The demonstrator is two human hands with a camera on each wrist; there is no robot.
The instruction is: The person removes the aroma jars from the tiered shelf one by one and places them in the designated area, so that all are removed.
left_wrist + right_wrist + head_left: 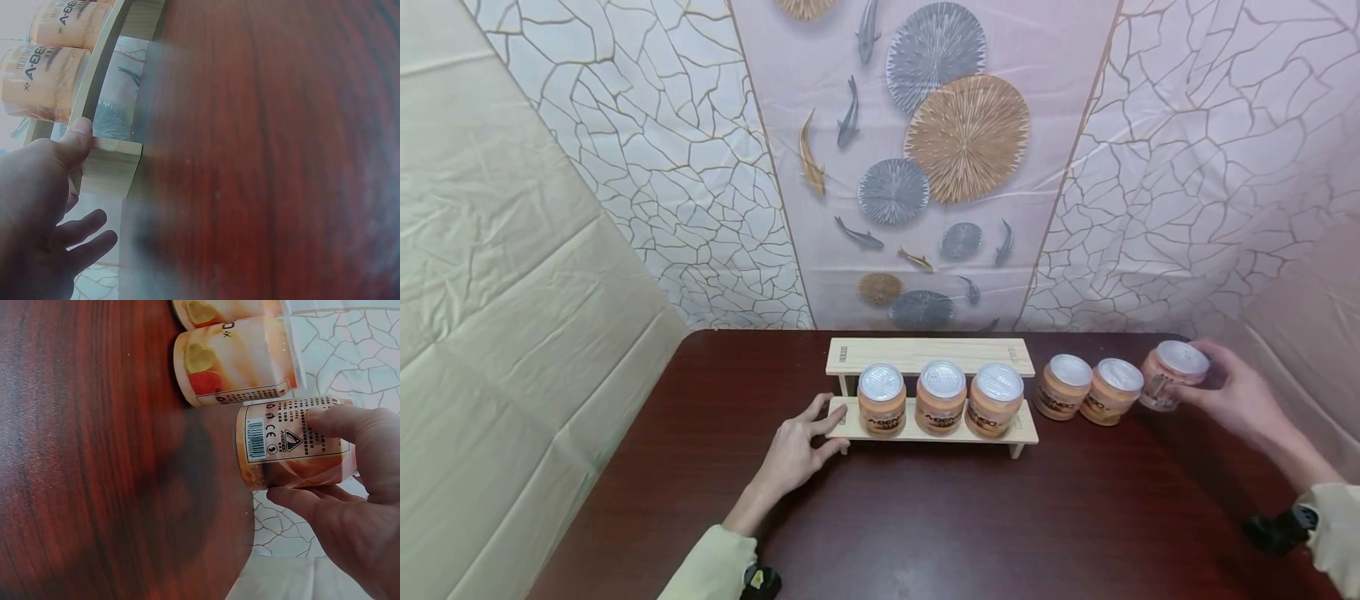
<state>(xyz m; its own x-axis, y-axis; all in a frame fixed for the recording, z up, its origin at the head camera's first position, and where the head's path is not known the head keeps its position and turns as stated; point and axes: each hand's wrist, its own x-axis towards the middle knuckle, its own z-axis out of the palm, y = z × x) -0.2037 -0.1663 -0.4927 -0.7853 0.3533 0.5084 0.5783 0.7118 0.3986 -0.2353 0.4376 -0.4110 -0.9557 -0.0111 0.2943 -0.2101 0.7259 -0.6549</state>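
My right hand (1243, 398) grips an orange jar (1165, 375) with a silvery lid, thumb on one side and fingers on the other. In the right wrist view, that jar (294, 444) shows its barcode label, and its base sits close over the tabletop. A two-tier wooden rack (931, 357) stands at the middle of the table. Three similar jars (942, 398) stand in a row on its lower board. My left hand (793, 446) pinches the left end of that board; in the left wrist view, the thumb (78, 140) presses its front edge while two fingers are spread away.
Two more orange jars, one nearer the rack (1063, 388) and one nearer my right hand (1111, 393), stand side by side right of the rack. A patterned cloth (925, 167) hangs behind the dark wooden table (925, 517). Pale cloth walls flank both sides.
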